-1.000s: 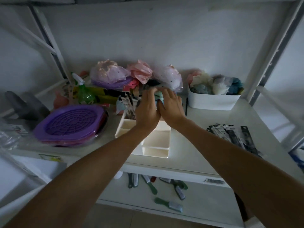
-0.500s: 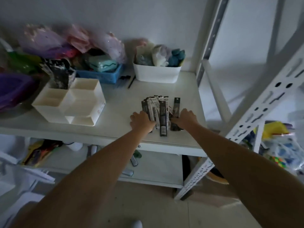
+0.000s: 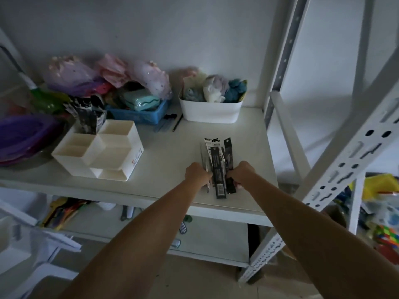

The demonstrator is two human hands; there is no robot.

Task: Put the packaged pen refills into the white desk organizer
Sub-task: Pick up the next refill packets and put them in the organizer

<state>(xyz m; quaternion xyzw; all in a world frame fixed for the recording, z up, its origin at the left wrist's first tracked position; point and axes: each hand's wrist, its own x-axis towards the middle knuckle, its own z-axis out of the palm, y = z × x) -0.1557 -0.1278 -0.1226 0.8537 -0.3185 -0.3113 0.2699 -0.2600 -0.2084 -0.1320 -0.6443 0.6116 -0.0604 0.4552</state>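
A bunch of packaged pen refills (image 3: 218,160) in black and white sleeves lies on the white shelf, near its front right. My left hand (image 3: 197,174) presses against the bunch's left side and my right hand (image 3: 241,172) against its right side, both closed around it. The white desk organizer (image 3: 112,152) stands to the left on the same shelf. Its back left compartment holds several packaged refills (image 3: 88,117) standing upright; the other compartments look empty.
A white bin (image 3: 210,111) of soft toys and a blue basket (image 3: 140,115) stand at the back. A purple plastic piece (image 3: 23,134) sits at the far left. The rack's perforated upright (image 3: 336,169) rises close on the right. Loose pens (image 3: 170,123) lie behind the organizer.
My hands left the organizer's back compartment and came to the refill bunch on the right. In the last half second they squeezed the spread packs into a tighter bunch.
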